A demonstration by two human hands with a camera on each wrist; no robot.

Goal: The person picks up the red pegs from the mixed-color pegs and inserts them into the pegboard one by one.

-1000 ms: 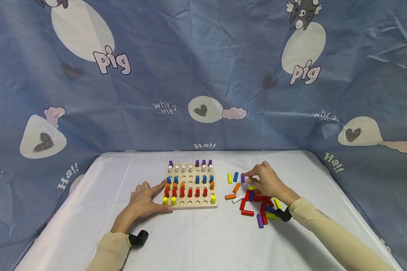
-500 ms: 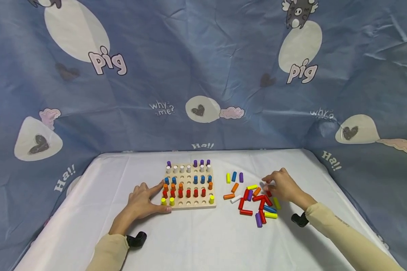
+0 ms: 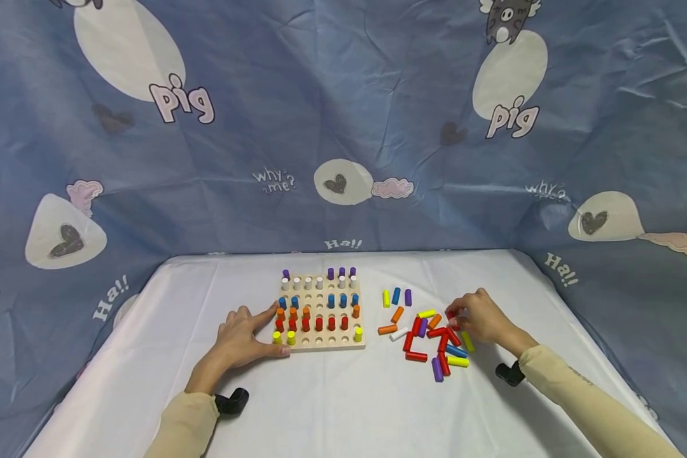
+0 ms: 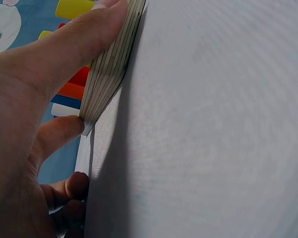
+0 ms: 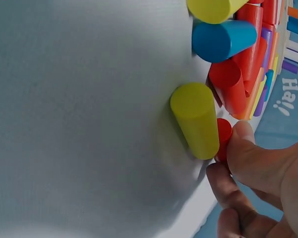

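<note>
My left hand (image 3: 239, 339) rests against the left side of a wooden pegboard (image 3: 352, 344), thumb at the front corner and index fingertip farther back along the edge. In the left wrist view the thumb (image 4: 97, 32) lies straight along the layered wooden edge (image 4: 107, 69). Rows of colored pegs stand upright in the board, with some bare holes between them. To the right, my right hand (image 3: 481, 316) pinches a red peg (image 5: 223, 136) between thumb and fingertips, low at the table. Beside that peg lies a yellow peg (image 5: 196, 119).
Loose pegs lie scattered right of the board: several red ones (image 3: 416, 357), a blue peg (image 3: 455, 351), a purple peg (image 3: 437, 369), a white peg (image 3: 399, 334) and others. A white cloth (image 3: 343, 413) covers the table. Blue printed fabric (image 3: 235, 210) hangs behind.
My right hand has left the purple peg near the blue and yellow ones, moved right and toward me, and now pinches a red peg. The left hand stays at the board.
</note>
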